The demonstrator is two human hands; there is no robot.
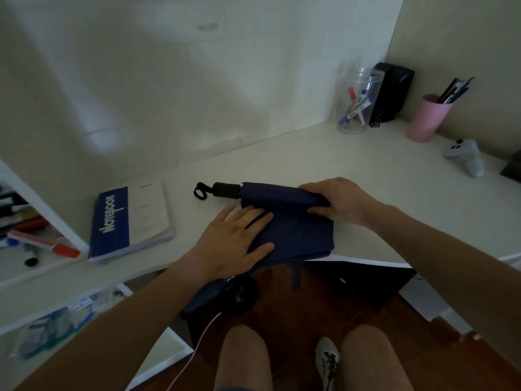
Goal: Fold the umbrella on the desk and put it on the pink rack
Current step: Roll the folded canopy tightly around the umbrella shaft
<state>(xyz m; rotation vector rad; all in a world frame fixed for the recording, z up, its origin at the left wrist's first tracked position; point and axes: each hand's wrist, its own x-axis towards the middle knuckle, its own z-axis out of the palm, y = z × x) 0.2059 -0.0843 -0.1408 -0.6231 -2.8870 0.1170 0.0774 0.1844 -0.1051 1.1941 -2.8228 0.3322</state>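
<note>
A collapsed navy umbrella (293, 230) lies on the white desk (352, 170) near its front edge. Its black handle (225, 189) with a wrist loop points left. The canopy cloth is spread flat toward me, and a navy strap (296, 275) hangs over the desk edge. My left hand (235, 238) lies flat on the loose cloth, fingers apart, a gold ring on one finger. My right hand (339, 200) grips the rolled part of the canopy at its right end. No pink rack is in view.
A blue and white notebook (131, 221) lies left of the umbrella. At the back right stand a clear jar of markers (356, 103), a black box (392, 91) and a pink cup of pens (428, 118). A pale controller (465, 158) rests at the right. Shelves with clutter sit at the left.
</note>
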